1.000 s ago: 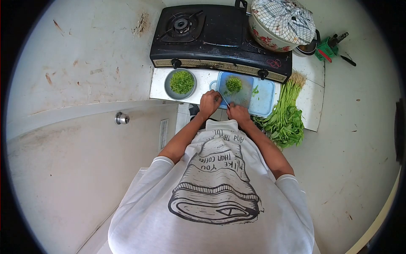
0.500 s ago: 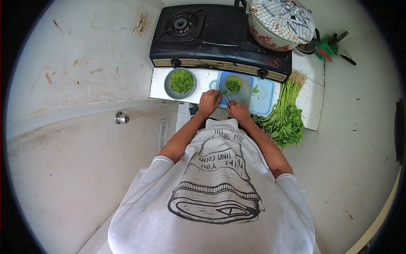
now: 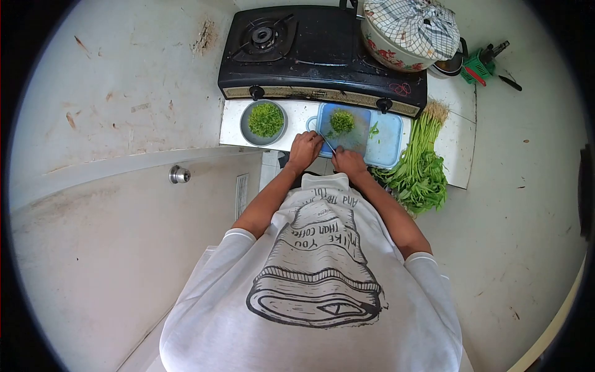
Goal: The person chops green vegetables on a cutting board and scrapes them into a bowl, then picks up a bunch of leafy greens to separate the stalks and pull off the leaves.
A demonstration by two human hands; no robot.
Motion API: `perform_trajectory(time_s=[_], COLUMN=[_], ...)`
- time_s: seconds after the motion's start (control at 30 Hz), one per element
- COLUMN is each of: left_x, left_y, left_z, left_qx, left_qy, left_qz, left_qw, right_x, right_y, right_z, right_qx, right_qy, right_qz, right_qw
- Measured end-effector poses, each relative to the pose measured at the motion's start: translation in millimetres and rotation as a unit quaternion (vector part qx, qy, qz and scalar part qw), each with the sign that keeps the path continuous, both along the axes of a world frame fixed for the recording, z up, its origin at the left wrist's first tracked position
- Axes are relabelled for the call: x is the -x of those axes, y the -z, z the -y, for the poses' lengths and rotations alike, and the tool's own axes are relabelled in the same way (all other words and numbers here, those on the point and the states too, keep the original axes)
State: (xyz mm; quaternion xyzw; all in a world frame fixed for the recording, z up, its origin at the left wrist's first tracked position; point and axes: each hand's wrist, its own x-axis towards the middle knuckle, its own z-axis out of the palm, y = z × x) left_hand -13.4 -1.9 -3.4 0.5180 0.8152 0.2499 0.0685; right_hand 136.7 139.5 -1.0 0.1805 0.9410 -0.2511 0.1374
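My right hand is wrapped round the handle of a knife, whose thin blade slants up and left toward my left hand. The curled fingers of my left hand rest at the near left edge of a blue cutting board, close to the blade tip. Whatever those fingers hold is hidden. A small heap of finely chopped green leaves lies on the board just beyond both hands. To the left stands a grey bowl with more chopped greens in it.
The board lies over a light blue tray with a few leaf scraps. A big bundle of leafy green stalks hangs over the counter's right front edge. Behind is a black gas stove bearing a cloth-topped pot. A green basket holds utensils.
The view has shifted very slightly. Both hands, the knife and the chopped greens look almost the same as before.
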Motion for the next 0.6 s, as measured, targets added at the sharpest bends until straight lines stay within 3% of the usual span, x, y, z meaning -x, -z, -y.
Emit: perform_trajectory(time_s=[0.3, 0.6], left_x=[-3.5, -2.1], left_y=[0.3, 1.5], left_z=[6.4, 5.4], left_qx=[-0.023, -0.007], left_qy=[-0.005, -0.006], left_qz=[0.025, 0.023], left_qw=[0.999, 1.0], right_x=[-1.4, -3.8], right_y=[1.3, -6.2], right_z=[-2.8, -1.3], right_qx=[-0.002, 0.005], right_qy=[0.019, -0.025], right_qz=[-0.048, -0.016], right_qw=[0.999, 1.0])
